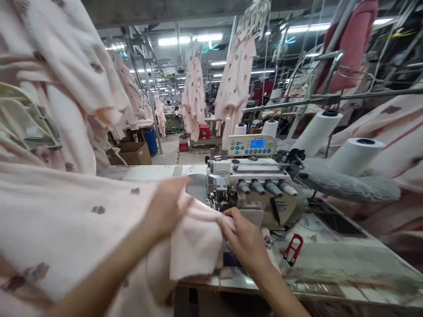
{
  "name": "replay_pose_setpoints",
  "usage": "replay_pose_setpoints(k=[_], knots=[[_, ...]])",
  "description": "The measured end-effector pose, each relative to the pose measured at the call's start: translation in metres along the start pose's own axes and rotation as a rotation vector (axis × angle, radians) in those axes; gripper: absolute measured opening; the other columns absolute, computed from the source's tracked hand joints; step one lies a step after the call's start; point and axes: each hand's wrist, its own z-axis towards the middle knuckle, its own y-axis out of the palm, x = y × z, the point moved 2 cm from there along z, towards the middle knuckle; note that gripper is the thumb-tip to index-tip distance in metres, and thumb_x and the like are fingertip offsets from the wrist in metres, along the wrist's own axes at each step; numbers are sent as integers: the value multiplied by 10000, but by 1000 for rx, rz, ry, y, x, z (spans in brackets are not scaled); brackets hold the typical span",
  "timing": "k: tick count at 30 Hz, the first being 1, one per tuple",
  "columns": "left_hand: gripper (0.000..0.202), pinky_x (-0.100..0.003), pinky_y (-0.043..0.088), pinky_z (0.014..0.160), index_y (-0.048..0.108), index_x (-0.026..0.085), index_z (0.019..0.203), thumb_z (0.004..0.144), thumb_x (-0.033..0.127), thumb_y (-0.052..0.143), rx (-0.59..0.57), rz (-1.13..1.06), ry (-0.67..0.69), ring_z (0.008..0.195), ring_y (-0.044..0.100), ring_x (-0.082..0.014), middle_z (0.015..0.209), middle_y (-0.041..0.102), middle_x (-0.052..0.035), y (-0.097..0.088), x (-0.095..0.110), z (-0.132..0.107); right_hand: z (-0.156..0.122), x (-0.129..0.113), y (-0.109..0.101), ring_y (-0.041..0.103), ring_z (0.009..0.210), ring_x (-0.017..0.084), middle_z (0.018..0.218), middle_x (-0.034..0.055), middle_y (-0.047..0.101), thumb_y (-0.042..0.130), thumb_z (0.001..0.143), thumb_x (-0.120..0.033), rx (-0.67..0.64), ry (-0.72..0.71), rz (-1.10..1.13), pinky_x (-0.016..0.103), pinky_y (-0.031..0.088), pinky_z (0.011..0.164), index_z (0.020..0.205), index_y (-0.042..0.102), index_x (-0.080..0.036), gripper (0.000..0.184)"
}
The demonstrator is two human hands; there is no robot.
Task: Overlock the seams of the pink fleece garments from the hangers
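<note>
A pale pink printed fabric piece (82, 220) lies across the table in front of a cream overlock sewing machine (257, 185). My left hand (167, 207) rests flat on top of the fabric, just left of the machine's needle area; it is motion-blurred. Fingers of my right hand (243, 237) press the fabric's edge down right at the presser foot, in front of the machine. The fabric's near corner (194, 259) hangs over the table edge.
Red-handled snips (293, 249) lie on the table right of my right hand. White thread cones (355, 154) and a control panel (251, 144) stand behind the machine. Pink garments (236, 75) hang overhead and at the left. Cardboard boxes (134, 152) sit on the aisle floor.
</note>
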Motion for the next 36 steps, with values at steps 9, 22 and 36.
replay_pose_setpoints(k=[9,22,36], knots=[[135,-382,385,789,512,179,844,885,260,413,-275,93,103,851,490,-213,880,575,-47,65,12,-14,9,10,-21,569,860,188,930,45,636,380,884,-296,-269,-75,227,268,396,720,962,599,-203,250],[136,-297,346,661,481,187,701,811,191,401,-330,9,-164,728,495,-177,737,543,-17,69,9,6,11,5,-7,590,635,172,673,10,642,421,848,-297,90,64,65,245,340,561,724,580,-205,221],[160,-284,330,647,485,188,709,843,198,397,-318,125,-132,737,499,-183,720,525,-17,71,9,10,-33,4,-10,525,997,237,1054,115,551,519,881,-212,572,-252,-195,340,406,837,1008,569,-189,139]])
